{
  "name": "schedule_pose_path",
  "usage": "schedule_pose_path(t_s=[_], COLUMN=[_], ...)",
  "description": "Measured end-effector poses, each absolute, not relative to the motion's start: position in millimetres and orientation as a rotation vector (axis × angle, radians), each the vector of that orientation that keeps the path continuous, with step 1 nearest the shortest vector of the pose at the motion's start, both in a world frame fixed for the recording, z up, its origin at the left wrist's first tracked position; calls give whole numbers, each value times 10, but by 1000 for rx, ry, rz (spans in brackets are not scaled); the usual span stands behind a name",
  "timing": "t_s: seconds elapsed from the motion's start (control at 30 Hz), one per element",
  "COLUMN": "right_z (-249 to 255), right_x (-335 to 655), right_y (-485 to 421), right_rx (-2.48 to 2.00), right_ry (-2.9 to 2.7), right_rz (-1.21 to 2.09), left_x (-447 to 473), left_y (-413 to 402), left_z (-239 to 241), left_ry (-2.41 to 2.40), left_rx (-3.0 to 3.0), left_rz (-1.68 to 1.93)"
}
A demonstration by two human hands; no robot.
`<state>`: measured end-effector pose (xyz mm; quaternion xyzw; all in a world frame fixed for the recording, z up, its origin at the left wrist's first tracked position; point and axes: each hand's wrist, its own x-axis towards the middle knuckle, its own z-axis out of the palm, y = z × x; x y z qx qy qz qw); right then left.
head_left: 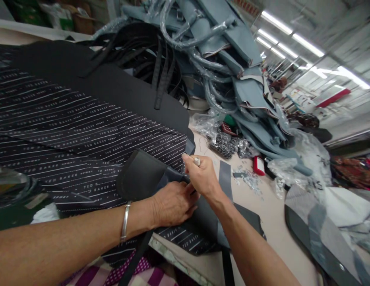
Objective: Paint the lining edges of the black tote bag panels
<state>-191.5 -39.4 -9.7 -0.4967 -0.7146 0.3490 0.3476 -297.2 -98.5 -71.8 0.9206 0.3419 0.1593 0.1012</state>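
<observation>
My left hand (175,203), a silver bangle at its wrist, is curled over a black leather-like bag piece (140,174) and grips it. Close against it, my right hand (200,174) is closed in a fist around a slim tool (197,161); just its pale, rounded end shows above the fist, and its working end is hidden. Under both hands spreads black lining fabric (113,133) printed with white lines and lettering. Black straps (227,266) hang down at the table's near edge.
Black handles (157,75) lie on large dark panels (107,83). Blue-grey bags (247,91) with plastic-wrapped handles are heaped behind. Small metal fittings (248,178) are scattered beside a red-and-white object (258,165). At right lies another dark piece (310,238).
</observation>
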Motion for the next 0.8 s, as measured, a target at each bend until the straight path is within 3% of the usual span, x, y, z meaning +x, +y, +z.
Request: schedule_pose_path(t_s=[0.27,0.6,0.8], right_z=[-146,-113,-147], right_x=[-1874,-1537,-1091], right_y=[-509,-573,-738], right_rx=[-1288,-1243,-1525], right_ry=[-1901,-1567,-1640], right_rz=[812,775,643], left_x=[-2938,-2992,-3004], left_y=[-970,-996,-1025], left_z=[-803,-667,-629], left_ry=[970,1094,1125], left_rx=[2720,2669,2646], left_rz=[503,555,503])
